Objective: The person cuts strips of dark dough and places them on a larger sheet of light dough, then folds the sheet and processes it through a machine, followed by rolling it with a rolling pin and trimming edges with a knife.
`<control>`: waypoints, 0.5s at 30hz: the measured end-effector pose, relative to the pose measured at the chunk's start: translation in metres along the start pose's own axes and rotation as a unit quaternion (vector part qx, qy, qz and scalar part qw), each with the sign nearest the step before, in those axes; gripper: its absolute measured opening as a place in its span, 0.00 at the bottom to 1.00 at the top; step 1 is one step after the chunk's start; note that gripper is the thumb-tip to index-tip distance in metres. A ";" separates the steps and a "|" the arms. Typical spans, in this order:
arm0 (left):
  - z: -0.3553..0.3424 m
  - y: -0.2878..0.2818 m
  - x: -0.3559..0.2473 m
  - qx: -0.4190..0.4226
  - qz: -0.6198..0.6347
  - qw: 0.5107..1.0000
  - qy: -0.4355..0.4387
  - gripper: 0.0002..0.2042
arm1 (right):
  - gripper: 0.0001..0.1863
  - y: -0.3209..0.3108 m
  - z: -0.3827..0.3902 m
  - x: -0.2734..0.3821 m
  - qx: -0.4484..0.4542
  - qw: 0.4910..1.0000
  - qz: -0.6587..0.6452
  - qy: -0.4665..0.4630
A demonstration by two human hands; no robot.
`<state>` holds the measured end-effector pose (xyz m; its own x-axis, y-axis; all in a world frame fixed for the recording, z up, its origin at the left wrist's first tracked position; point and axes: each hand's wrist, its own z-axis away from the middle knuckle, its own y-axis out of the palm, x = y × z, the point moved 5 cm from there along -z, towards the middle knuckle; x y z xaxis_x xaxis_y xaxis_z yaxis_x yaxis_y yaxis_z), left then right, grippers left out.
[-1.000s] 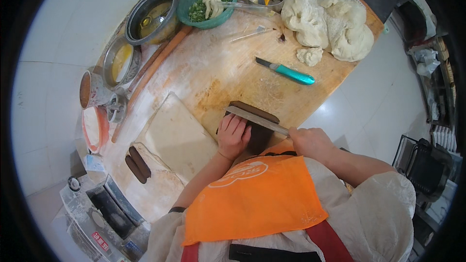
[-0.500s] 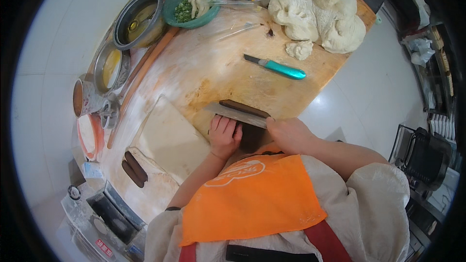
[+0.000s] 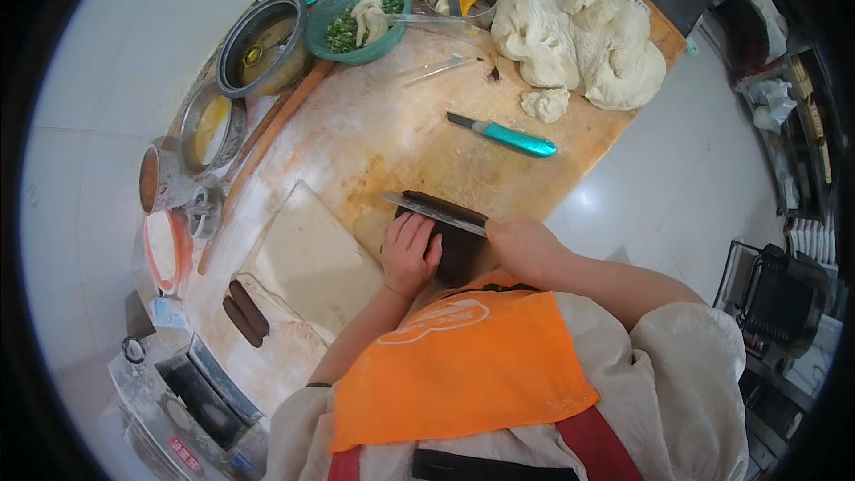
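Note:
My right hand [image 3: 515, 248] grips the handle end of a long knife [image 3: 436, 214], its blade running leftward across a dark brown slab [image 3: 459, 258]. Thumb and bent fingers of my left hand [image 3: 411, 252] press on the slab's left part, close to the blade. Beyond the blade lies a narrow dark brown strip [image 3: 447, 204], parallel to it. Whether the strip is fully cut from the slab cannot be told. A pale folded dough sheet [image 3: 312, 258] lies to the left. Two more dark brown strips [image 3: 248, 312] rest by its near left corner.
A turquoise-handled knife [image 3: 508, 136] lies beyond my hands, with a large dough mass [image 3: 579, 40] behind it. A rolling pin [image 3: 267, 147] lies along the left, beside bowls of oil [image 3: 223, 67] and yellow liquid [image 3: 188, 138]. A green bowl [image 3: 313, 22] holds chopped greens.
The blade has turned more edge-on and shifted slightly toward me. More of the slab's dark top shows beside my left hand. My left hand keeps pressing on the slab.

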<state>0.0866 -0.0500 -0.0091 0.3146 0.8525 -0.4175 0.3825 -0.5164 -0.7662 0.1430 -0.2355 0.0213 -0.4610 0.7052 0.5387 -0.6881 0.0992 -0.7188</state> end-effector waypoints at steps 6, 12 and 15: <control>0.000 -0.002 -0.001 -0.002 0.012 1.000 -0.019 0.16 | 0.11 0.002 0.010 -0.013 0.016 0.999 0.016 0.030; -0.004 -0.005 -0.001 0.000 0.045 0.999 -0.027 0.15 | 0.10 0.013 -0.012 -0.019 -0.059 0.997 0.045 -0.036; -0.004 -0.012 0.019 -0.044 0.142 0.978 -0.146 0.14 | 0.10 0.014 0.005 -0.030 -0.080 0.994 0.058 -0.039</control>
<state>0.0916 -0.0282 -0.0054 0.1620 0.6530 -0.7398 0.3936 -0.7303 -0.5584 0.1442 -0.2587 -0.0030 -0.5783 0.6626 0.4759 -0.5328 0.1350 -0.8354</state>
